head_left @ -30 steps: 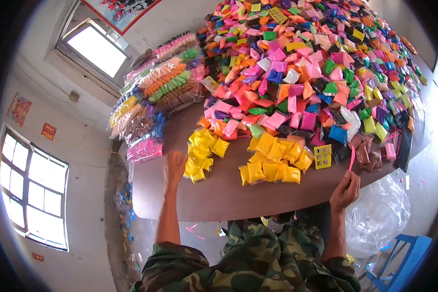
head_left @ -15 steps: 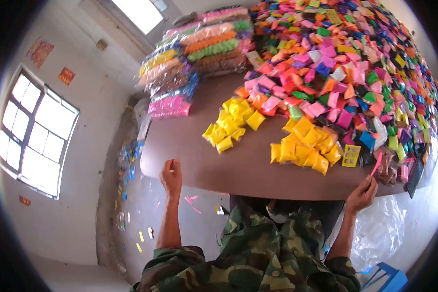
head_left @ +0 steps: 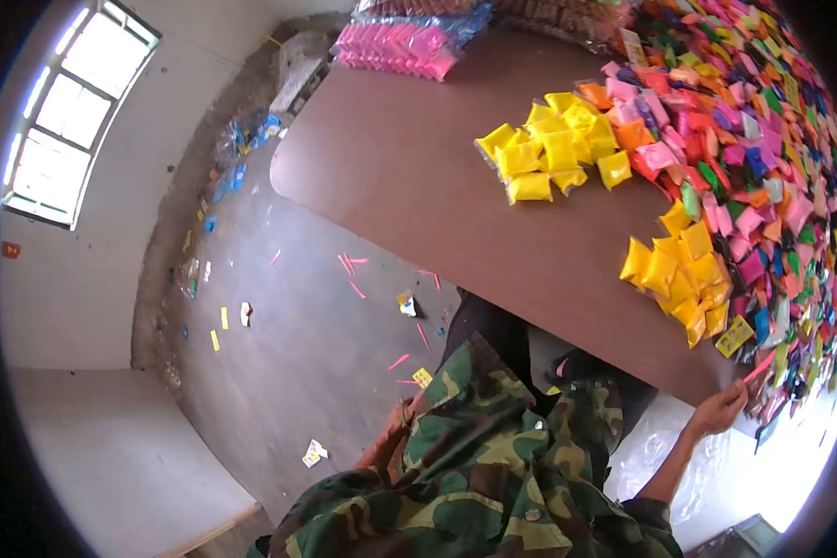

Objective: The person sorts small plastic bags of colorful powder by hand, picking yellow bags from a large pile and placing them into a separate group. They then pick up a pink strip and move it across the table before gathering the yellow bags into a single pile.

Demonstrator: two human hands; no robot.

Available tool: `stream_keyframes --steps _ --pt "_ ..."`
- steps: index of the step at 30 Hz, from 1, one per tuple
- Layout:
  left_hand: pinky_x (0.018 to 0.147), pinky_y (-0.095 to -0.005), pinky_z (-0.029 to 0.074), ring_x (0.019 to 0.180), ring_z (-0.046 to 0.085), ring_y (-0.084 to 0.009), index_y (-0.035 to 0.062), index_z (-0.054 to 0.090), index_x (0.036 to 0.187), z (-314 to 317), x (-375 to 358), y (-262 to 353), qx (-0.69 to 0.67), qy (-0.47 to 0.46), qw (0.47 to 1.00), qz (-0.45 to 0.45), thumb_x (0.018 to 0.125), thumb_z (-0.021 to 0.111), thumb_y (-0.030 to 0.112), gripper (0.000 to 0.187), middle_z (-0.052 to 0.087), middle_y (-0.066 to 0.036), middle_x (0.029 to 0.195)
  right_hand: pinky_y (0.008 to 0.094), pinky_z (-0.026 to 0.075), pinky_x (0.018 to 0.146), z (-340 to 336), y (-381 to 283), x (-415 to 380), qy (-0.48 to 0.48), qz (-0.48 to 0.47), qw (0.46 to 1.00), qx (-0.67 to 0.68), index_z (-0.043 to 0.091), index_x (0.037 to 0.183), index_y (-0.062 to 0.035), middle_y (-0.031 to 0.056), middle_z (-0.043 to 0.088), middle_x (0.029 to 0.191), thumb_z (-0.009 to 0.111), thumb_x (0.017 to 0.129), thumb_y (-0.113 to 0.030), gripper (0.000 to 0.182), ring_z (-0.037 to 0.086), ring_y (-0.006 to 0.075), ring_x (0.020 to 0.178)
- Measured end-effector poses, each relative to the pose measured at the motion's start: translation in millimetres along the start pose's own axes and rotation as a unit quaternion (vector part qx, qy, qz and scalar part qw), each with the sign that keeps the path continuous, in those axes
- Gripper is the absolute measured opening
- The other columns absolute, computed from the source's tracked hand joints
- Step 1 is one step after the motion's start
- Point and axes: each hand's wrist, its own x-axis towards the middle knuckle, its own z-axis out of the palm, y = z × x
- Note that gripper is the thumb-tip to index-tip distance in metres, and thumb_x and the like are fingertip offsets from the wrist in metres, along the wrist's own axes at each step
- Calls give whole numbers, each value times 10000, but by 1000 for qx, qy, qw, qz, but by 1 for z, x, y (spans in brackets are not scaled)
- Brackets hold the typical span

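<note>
My right hand (head_left: 722, 409) pinches a thin pink strip (head_left: 759, 368) by the table's front edge at the right. My left hand (head_left: 402, 415) is low beside the camouflage jacket, partly hidden by it, and its fingers cannot be made out. Yellow packets (head_left: 553, 147) form a pile on the brown table (head_left: 391, 177). Nearer to my right hand is a second pile, of orange-yellow packets (head_left: 684, 275), with a yellow printed card (head_left: 735, 337) beside it.
A large heap of small coloured packets (head_left: 772, 186) covers the table's right side. Bagged pink packets (head_left: 395, 48) lie at the back left. Pink strips, cards and scraps (head_left: 314, 453) are scattered on the floor. Clear plastic (head_left: 665, 446) hangs below the table at right.
The view has turned left and down. My left hand has dropped from beside the table's edge to beside the jacket. My right hand still holds the pink strip.
</note>
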Motion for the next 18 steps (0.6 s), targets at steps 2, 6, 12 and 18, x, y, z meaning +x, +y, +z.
stream_keyframes --steps 2,6,12,18 --pt "1007 -480 478 1178 656 -396 39 584 1425 0 14 9 15 -73 981 -178 1096 422 511 597 713 -266 1204 413 548 936 -4 -4 2 -13 2 1000 -26 704 1228 -22 154 742 1204 503 1103 -356 409 712 329 1081" --pt "933 -491 486 1120 678 -360 126 394 1578 14 16 -14 15 -124 992 -20 1136 373 380 510 709 -258 1195 419 533 971 -12 -8 5 -28 -15 997 -64 698 1235 3 177 730 1216 496 1099 -316 401 692 341 1111" --pt "867 -488 489 1038 696 -345 135 415 1532 20 27 -20 -80 -133 968 -198 1137 361 396 477 713 -258 1121 388 534 977 -25 9 10 -59 40 992 -99 692 1224 24 159 723 1185 492 1106 -278 381 680 291 1079" --pt "850 -479 495 1006 702 -343 112 475 1438 -5 8 25 -27 -107 950 -291 1125 368 433 460 716 -249 1072 376 551 931 -42 12 5 -48 26 982 -181 691 1255 18 163 726 1192 505 1119 -312 402 691 278 1077"
